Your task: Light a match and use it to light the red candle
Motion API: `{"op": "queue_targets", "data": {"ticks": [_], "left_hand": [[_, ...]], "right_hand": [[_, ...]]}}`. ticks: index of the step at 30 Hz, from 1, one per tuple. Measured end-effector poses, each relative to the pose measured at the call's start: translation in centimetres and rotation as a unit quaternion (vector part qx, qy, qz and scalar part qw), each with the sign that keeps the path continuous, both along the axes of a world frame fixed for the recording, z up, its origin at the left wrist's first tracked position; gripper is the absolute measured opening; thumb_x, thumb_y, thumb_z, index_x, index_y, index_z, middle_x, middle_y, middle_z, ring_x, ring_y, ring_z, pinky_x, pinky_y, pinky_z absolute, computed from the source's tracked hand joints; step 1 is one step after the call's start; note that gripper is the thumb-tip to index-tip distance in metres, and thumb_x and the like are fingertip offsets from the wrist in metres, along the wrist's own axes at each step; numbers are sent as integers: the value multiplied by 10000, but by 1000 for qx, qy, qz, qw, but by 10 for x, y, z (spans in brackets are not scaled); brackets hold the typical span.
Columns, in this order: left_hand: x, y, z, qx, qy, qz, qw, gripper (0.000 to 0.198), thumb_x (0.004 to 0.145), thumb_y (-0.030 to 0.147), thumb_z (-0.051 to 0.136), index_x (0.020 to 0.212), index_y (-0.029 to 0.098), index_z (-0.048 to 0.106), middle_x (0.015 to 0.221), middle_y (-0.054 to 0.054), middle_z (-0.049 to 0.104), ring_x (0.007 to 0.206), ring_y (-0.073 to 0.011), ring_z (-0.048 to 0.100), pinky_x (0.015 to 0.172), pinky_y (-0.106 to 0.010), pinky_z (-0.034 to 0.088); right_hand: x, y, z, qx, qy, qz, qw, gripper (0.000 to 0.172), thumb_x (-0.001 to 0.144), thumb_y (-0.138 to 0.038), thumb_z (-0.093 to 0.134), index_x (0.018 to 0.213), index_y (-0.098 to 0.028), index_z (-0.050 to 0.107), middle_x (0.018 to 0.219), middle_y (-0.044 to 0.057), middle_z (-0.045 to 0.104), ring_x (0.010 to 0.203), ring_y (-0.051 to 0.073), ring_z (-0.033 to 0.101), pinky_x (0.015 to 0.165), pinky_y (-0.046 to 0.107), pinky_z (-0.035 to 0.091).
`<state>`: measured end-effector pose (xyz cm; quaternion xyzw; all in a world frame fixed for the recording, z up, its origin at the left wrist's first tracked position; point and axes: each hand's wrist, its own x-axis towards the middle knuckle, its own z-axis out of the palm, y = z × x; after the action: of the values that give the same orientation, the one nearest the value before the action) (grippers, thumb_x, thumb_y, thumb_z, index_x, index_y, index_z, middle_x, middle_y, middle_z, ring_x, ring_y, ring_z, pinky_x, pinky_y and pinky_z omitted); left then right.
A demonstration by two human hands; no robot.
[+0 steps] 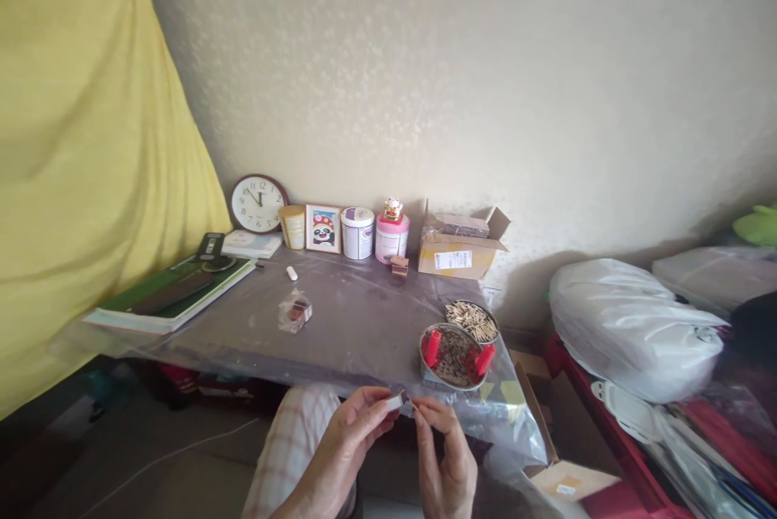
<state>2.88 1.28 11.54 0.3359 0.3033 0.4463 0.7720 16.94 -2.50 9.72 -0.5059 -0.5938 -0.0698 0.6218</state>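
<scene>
Above my lap, at the table's front edge, my left hand (pixel 358 430) is closed around a small matchbox (pixel 396 401). Close to its right end, my right hand (pixel 446 450) pinches a thin matchstick (pixel 413 404) between thumb and forefinger. Just beyond my hands sits a round tin of dark grit (pixel 455 357) with two red candles in it, a left candle (pixel 432 349) and a tilted right candle (pixel 484 359). Behind it stands a round tin full of matchsticks (pixel 471 321).
A crumpled clear wrapper with small boxes (pixel 295 311) lies mid-table. Along the wall stand a clock (pixel 260 203), a picture frame (pixel 323 228), canisters (pixel 358 234) and an open carton (pixel 458 252). A green book (pixel 176 292) lies left; white bags (pixel 631 325) are piled right.
</scene>
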Motion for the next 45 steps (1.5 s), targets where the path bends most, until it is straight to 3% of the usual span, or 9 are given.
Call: {"op": "queue_targets", "data": {"ticks": [6,9,11,14,16,27,35,45], "left_hand": [[2,2,1,-1,10,10,1000,168,766,318,720,870,187,736,868,-35,748,891,-186,637,874,-319,457],[4,1,3,11,15,15,1000,168,765,320,720,874,193,738,872,-30,746,890,-182,631,878,-314,451],[3,0,5,27,28,10,999,178,784,334,698,900,206,736,915,-32,750,920,-190,623,886,-322,442],[0,-1,7,29,48,9,998,191,790,362,685,899,215,738,923,-34,753,937,-204,623,904,-342,431],[-3,-1,5,20,51,6,998,191,789,362,686,900,216,736,934,-39,754,967,-215,622,930,-356,423],[-12,0,4,-5,44,15,999,217,763,375,711,891,200,714,1024,-77,764,993,-225,630,958,-368,422],[-19,-3,8,-34,56,50,997,270,695,407,767,859,195,731,945,-61,761,970,-239,641,952,-377,443],[-21,-4,11,-38,69,63,995,293,666,411,789,853,187,752,898,-57,743,961,-245,639,961,-385,456]], "right_hand": [[-2,-8,11,52,-6,-12,999,182,855,-91,574,977,-219,619,899,49,715,804,147,700,715,240,566],[5,-4,1,50,-72,6,996,205,860,-101,571,1007,-231,631,919,58,724,830,169,703,707,268,571],[12,4,-11,-6,-98,-20,995,150,906,-159,527,955,-226,652,870,48,725,775,155,704,697,256,572],[25,13,-23,-32,-28,-99,994,140,930,-248,522,923,-207,655,836,43,720,763,149,701,716,247,568],[31,14,-23,-35,16,-112,993,145,916,-295,551,902,-200,659,846,45,720,778,154,696,733,257,565],[46,10,-16,-44,137,-132,981,195,851,-368,617,808,-185,671,826,47,682,762,170,634,692,286,525],[51,14,-7,-75,221,-131,964,249,810,-436,642,787,-191,683,832,39,681,776,176,620,737,304,495],[53,26,0,-73,247,-109,960,281,788,-480,648,781,-201,681,823,30,669,788,182,606,773,331,485]]}}
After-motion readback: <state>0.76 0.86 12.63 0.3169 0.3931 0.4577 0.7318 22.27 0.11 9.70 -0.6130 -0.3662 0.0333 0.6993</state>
